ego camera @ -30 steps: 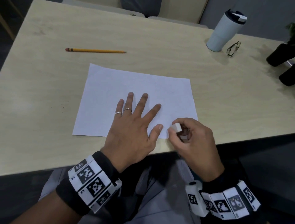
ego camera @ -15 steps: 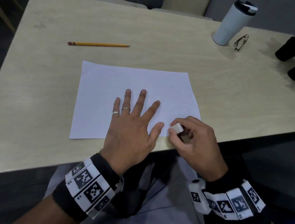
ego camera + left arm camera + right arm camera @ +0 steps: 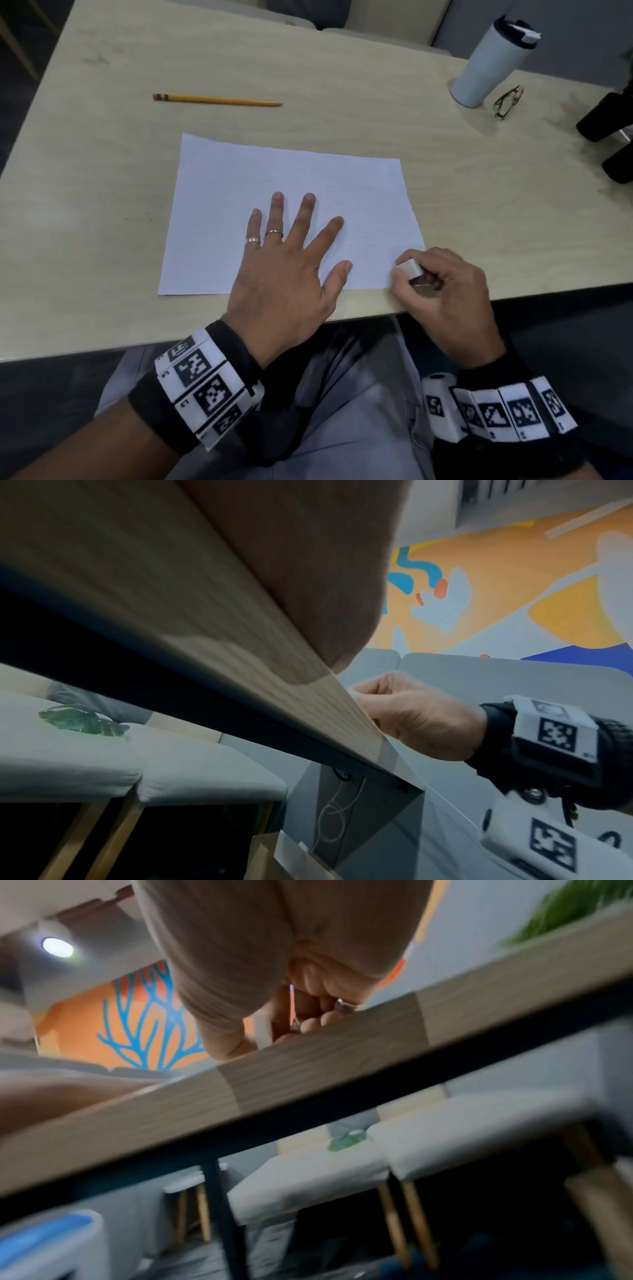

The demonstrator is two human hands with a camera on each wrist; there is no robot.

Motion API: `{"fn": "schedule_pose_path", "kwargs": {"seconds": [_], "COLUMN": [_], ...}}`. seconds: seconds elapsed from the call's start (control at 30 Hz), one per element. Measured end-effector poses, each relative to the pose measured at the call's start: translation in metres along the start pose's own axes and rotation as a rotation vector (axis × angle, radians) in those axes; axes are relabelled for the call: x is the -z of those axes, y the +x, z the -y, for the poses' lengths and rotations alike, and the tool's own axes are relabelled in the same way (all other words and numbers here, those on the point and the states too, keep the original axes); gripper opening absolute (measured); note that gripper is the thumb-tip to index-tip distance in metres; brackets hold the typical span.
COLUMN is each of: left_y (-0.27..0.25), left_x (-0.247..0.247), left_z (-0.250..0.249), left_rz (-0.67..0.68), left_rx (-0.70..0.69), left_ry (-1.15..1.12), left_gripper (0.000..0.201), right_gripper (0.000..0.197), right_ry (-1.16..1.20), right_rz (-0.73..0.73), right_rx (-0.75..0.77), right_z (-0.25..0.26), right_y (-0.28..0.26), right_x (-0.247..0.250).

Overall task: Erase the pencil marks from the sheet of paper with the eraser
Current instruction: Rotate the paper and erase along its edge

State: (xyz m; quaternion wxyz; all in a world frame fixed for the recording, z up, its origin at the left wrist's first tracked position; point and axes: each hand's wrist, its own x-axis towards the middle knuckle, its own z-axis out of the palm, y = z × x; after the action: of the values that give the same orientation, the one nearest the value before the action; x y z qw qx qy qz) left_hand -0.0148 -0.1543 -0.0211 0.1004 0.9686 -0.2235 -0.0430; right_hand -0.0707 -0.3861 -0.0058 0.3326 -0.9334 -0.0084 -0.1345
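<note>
Rubbing seems to be the step in hand, worked at the near right corner of the sheet of paper [image 3: 287, 192], which lies flat on the worktop [image 3: 102, 164] close to its near edge, its long axis running left to right and turned slightly so the right end sits a little farther from the far edge than the left. The left hand [image 3: 287, 270] lies palm down on the sheet's near middle, fingers spread and straight, pinning it. The right hand [image 3: 442, 284] pinches the eraser [image 3: 409, 268], a small white block, between thumb and curled fingers, with the block over or just touching that corner; its long axis looks to run from near left to far right, though the fingers cover much of it and I cannot be sure. Pencil marks are too faint to make out from the head view, save perhaps a small dark speck just beyond the eraser. My judgement is that the next move calls for short strokes away from the pinning hand, with light pressure so the corner does not buckle. A pencil [image 3: 217, 100] lies well beyond the sheet, point to the right.
</note>
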Motion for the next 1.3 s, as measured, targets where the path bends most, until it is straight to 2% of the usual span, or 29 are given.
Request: {"fn": "schedule_pose_path", "kwargs": {"seconds": [0.1, 0.2, 0.4, 0.5, 0.57, 0.73, 0.9, 1.0, 1.07, 1.17, 1.3], "left_y": [-0.001, 0.0, 0.0, 0.001, 0.001, 0.0, 0.0, 0.0, 0.0, 0.0, 0.0], "left_x": [0.0, -0.001, 0.001, 0.0, 0.0, 0.001, 0.0, 0.001, 0.001, 0.0, -0.001], "left_z": [0.0, 0.0, -0.001, -0.001, -0.001, -0.002, -0.001, -0.002, -0.002, -0.002, -0.001], "left_rz": [-0.007, -0.012, -0.008, -0.003, -0.004, 0.003, 0.002, 0.009, 0.007, 0.006, 0.002], "left_rx": [0.001, 0.0, 0.009, 0.011, 0.012, 0.014, 0.012, 0.013, 0.013, 0.005, 0.009], "left_ry": [-0.009, -0.001, 0.001, 0.013, 0.021, 0.019, 0.021, 0.012, 0.008, 0.006, -0.001], "left_gripper": [0.068, 0.068, 0.068, 0.069, 0.069, 0.069, 0.069, 0.069, 0.069, 0.07, 0.07], "right_gripper": [0.016, 0.014, 0.018, 0.008, 0.008, 0.014, 0.009, 0.014, 0.012, 0.006, 0.016], "right_ry": [0.016, 0.033, -0.008, 0.003, -0.004, -0.009, 0.001, -0.051, -0.064, -0.07, -0.081], "right_rz": [-0.036, 0.05, -0.054, -0.018, 0.02, -0.054, 0.01, -0.024, -0.039, -0.001, -0.044], "right_rx": [-0.047, 0.026, -0.044, 0.035, 0.072, -0.028, 0.07, 0.013, 0.004, 0.081, 0.038], "right_z": [0.004, 0.026, -0.002, 0.022, 0.023, 0.0, 0.02, 0.0, 0.005, 0.022, 0.004], "right_y": [0.002, -0.005, 0.0, 0.0, -0.002, 0.007, 0.006, 0.014, 0.017, 0.017, 0.023], "right_x": [0.004, -0.012, 0.007, -0.009, -0.015, 0.003, -0.021, -0.004, -0.003, -0.02, -0.012]}}
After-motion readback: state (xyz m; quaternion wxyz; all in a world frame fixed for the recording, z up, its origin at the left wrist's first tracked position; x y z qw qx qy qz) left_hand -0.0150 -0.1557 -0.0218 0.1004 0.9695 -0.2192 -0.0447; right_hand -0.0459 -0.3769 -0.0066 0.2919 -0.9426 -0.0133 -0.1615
